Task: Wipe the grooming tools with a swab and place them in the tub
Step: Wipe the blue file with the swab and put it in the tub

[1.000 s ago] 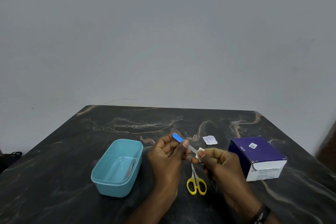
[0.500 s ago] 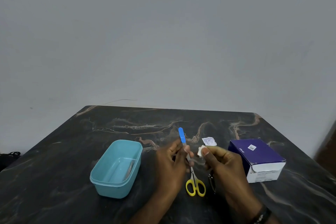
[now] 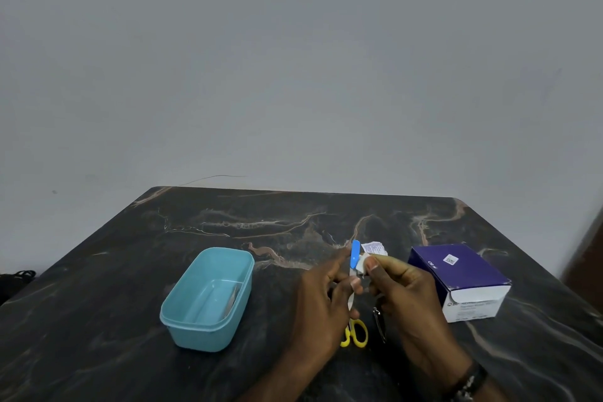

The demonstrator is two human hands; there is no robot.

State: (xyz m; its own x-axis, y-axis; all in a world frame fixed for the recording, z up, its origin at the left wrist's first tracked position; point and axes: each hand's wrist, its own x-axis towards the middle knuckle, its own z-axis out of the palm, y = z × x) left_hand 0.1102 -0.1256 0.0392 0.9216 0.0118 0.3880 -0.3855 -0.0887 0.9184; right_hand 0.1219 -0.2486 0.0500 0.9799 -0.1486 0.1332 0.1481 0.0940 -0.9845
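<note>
A person's two bare hands work over a dark marbled bench (image 3: 98,303). Nearest, yellow-handled scissors (image 3: 355,333) lie on the bench between the wrists, partly hidden by the left hand (image 3: 321,300), with a thin dark metal tool (image 3: 378,323) just beside them. The left hand's grip pinches a blue-tipped nail file (image 3: 354,253), held nearly upright. The right hand (image 3: 404,290) pinches a small white swab (image 3: 361,264) against the file's blue end. To the left sits an open teal tub (image 3: 208,299) with something pale inside. A torn white wrapper (image 3: 373,247) lies just behind the hands; a purple box (image 3: 456,277) stands right.
</note>
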